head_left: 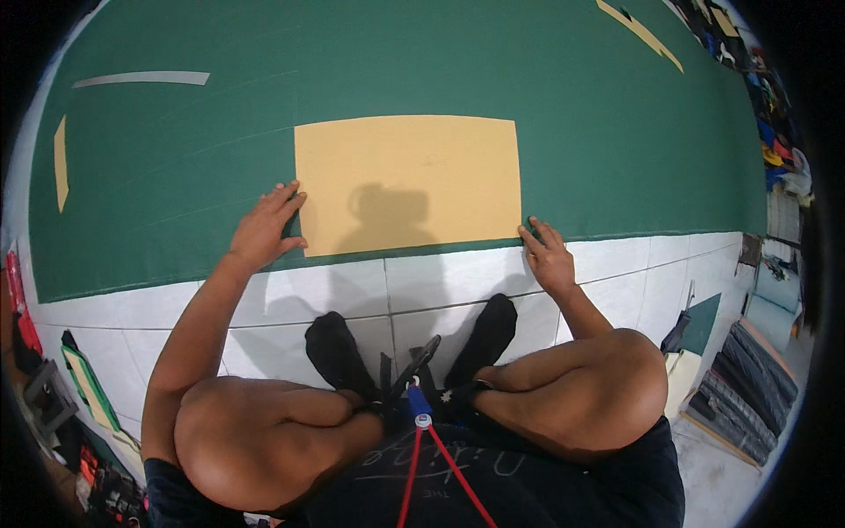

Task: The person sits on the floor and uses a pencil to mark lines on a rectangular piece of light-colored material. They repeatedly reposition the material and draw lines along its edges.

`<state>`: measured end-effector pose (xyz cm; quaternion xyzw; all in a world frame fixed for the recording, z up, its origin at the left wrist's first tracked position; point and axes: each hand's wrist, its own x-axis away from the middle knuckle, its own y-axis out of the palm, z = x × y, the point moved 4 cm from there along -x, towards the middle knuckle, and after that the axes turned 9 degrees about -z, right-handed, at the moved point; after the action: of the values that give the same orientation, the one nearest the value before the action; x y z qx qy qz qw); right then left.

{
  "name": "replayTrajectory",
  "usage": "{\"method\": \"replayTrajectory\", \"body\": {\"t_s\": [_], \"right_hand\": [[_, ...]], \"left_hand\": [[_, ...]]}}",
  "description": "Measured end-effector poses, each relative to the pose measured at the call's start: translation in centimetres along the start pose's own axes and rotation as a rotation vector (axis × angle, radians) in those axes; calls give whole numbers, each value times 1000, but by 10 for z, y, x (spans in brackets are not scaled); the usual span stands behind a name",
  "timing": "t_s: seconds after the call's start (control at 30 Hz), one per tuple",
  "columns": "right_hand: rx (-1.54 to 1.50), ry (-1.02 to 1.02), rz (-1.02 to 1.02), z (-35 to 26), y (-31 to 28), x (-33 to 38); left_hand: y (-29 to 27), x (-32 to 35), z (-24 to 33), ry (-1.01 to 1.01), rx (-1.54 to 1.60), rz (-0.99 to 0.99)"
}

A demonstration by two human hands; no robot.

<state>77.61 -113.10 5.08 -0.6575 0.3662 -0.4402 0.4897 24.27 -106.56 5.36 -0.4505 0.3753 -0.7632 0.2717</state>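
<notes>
A tan rectangular sheet (475, 176), like card or paper, lies flat on a large spread of green fabric (220, 167), close to the fabric's near edge. My left hand (264, 224) rests at the sheet's left edge, thumb and fingers spread with their tips on its border. At the near right corner is my right hand (549, 255), its fingers stretched out and the tips touching or just beside the sheet's edge. Neither hand grips anything. Faint pale lines run across the fabric left of the sheet, and a shadow falls over the sheet's lower middle.
A grey strip (145, 79) and narrow tan pieces (61, 163) (641, 35) lie on the fabric. White tiles (343, 286) border its near edge, under my black-socked feet. Dark rolls (748, 387) sit at right; a red lanyard (451, 466) hangs between my knees.
</notes>
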Motion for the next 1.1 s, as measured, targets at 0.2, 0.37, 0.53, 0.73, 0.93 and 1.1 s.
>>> {"method": "replayTrajectory", "body": {"t_s": [0.2, 0.37, 0.53, 0.73, 0.93, 1.1], "right_hand": [[32, -13, -11, 2, -5, -1], [22, -17, -7, 2, 0, -2], [51, -19, -20, 5, 5, 3], [78, -43, -18, 5, 5, 0], [80, -31, -44, 7, 5, 1], [87, -22, -57, 7, 5, 1]], "left_hand": [[-2, -1, 7, -59, 26, -33], [-4, 3, 2, -40, 10, -16], [-2, 1, 0, 12, 3, 13], [1, 2, -3, 29, -3, 36], [3, 3, -2, 48, -27, 68], [2, 1, -2, 48, -50, 42]]}}
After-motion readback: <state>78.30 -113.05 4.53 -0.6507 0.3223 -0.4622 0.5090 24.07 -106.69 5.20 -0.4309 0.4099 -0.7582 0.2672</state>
